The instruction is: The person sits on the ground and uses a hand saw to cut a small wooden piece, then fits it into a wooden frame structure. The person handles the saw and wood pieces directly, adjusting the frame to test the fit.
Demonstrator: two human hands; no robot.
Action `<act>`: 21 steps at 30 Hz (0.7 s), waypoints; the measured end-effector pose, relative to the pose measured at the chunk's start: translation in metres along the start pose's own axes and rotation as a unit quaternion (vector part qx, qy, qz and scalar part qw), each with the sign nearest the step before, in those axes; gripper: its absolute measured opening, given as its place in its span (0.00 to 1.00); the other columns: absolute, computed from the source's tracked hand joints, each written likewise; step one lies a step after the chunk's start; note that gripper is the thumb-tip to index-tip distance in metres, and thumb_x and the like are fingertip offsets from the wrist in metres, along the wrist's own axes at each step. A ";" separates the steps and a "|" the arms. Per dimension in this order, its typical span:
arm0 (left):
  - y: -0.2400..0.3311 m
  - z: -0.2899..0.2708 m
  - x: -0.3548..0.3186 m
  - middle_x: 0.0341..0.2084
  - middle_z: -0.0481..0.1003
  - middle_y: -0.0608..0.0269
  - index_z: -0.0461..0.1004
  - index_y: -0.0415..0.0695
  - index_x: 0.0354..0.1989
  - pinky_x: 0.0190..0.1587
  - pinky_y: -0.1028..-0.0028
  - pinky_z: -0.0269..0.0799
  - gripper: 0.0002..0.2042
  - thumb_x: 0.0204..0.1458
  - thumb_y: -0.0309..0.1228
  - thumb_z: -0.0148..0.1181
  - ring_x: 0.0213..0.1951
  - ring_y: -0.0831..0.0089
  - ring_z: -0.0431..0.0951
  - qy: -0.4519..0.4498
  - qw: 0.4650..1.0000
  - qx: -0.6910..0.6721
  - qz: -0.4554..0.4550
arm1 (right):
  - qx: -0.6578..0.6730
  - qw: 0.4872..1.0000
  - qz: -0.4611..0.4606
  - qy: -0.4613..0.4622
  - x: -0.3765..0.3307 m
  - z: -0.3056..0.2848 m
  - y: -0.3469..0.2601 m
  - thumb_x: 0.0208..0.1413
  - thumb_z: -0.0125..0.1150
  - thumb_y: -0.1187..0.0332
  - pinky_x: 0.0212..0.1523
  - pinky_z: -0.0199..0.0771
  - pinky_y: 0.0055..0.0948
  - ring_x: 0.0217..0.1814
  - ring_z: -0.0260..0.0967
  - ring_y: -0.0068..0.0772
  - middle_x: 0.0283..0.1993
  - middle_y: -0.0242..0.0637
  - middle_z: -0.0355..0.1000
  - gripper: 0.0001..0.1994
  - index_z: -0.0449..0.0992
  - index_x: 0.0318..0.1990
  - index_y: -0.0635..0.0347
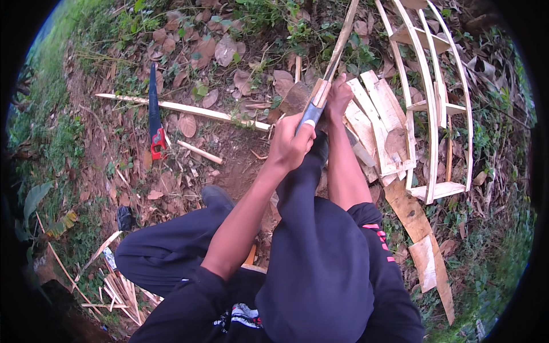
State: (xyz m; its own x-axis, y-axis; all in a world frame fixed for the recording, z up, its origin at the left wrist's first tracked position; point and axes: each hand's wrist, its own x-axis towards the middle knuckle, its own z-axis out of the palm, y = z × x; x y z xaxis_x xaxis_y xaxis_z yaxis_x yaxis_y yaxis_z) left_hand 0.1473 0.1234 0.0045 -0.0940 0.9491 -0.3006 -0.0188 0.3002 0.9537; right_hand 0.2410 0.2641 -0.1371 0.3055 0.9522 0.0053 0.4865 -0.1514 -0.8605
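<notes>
My left hand (293, 142) is closed, thumb on top, around the blue-grey lower end of a long narrow piece (341, 37). Its upper part looks like wood and runs away from me past the top edge; its exact kind is unclear. My right hand (338, 98) is curled into a fist just right of that piece, and what its fingers hold is hidden. Behind the hands sits a brown wooden block (295, 98). A flat greyish piece (360, 150) lies beside my right forearm, partly covered by it.
A red-handled handsaw (154, 111) lies at left across a long pale stick (194, 111). Right are stacked pale boards (377, 111) and a curved wooden slat frame (430, 108). Thin wood strips (123, 294) lie lower left, a bent brown sheet (414, 214) lower right. My raised knee is between my arms.
</notes>
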 end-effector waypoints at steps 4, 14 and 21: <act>-0.007 -0.014 -0.091 0.11 0.64 0.70 0.72 0.35 0.31 0.16 0.79 0.53 0.18 0.58 0.39 0.43 0.12 0.82 0.60 0.018 1.000 -0.014 0.016 | -0.042 0.999 0.016 0.016 0.007 0.002 -0.003 0.67 0.35 0.55 0.33 0.66 0.59 0.27 0.70 0.68 0.21 0.66 0.67 0.33 0.72 0.20 0.78; -0.018 -0.005 -0.057 0.10 0.64 0.68 0.68 0.38 0.22 0.15 0.79 0.54 0.17 0.57 0.38 0.44 0.11 0.82 0.60 0.005 0.999 0.013 0.048 | -0.048 0.998 0.036 -0.008 0.017 0.005 0.011 0.67 0.33 0.54 0.37 0.68 0.59 0.29 0.71 0.69 0.23 0.68 0.69 0.35 0.73 0.21 0.79; -0.005 -0.035 -0.044 0.10 0.63 0.67 0.68 0.37 0.24 0.15 0.78 0.54 0.17 0.56 0.39 0.44 0.11 0.81 0.60 -0.023 0.998 -0.046 -0.042 | -0.077 0.996 -0.037 0.037 0.016 0.003 0.049 0.68 0.35 0.58 0.31 0.70 0.57 0.26 0.72 0.65 0.22 0.60 0.72 0.31 0.72 0.18 0.73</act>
State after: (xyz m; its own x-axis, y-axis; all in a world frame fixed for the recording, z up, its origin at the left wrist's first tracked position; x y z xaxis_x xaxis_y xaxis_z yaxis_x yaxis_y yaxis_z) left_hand 0.1164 0.0770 0.0130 -0.0430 0.9252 -0.3769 -0.1166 0.3701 0.9217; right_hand 0.2676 0.2727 -0.1806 0.3202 0.9412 0.1076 0.6281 -0.1259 -0.7679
